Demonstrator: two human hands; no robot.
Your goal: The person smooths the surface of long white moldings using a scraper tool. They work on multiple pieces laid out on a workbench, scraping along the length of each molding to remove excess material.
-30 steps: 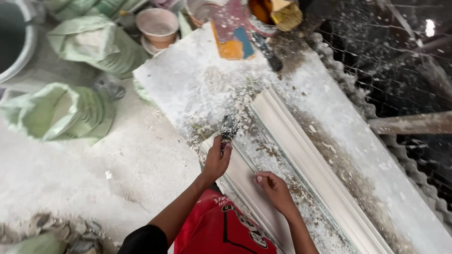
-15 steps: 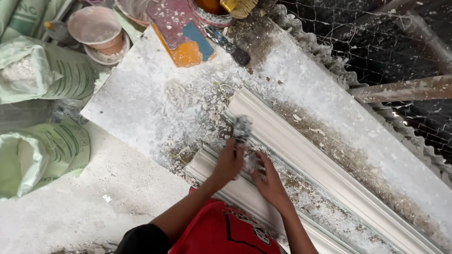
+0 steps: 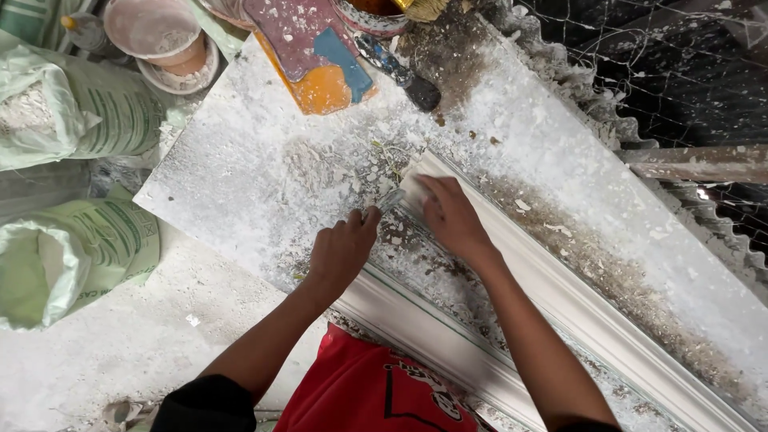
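Left hand closed on a small scraping tool, tip at the near end of the white plaster moulding on the dusty surface. Right hand just beside, fingers curled flat onto moulding end. Likely mid-scrape, cleaning residue; next stroke calls for steady bracing.

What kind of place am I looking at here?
Likely a plaster moulding workshop: a white cornice moulding lies on a plaster-dusted slab, with open sacks of white powder and a mixing bowl nearby.

Dusty white floor; green sacks left; wire mesh upper right.
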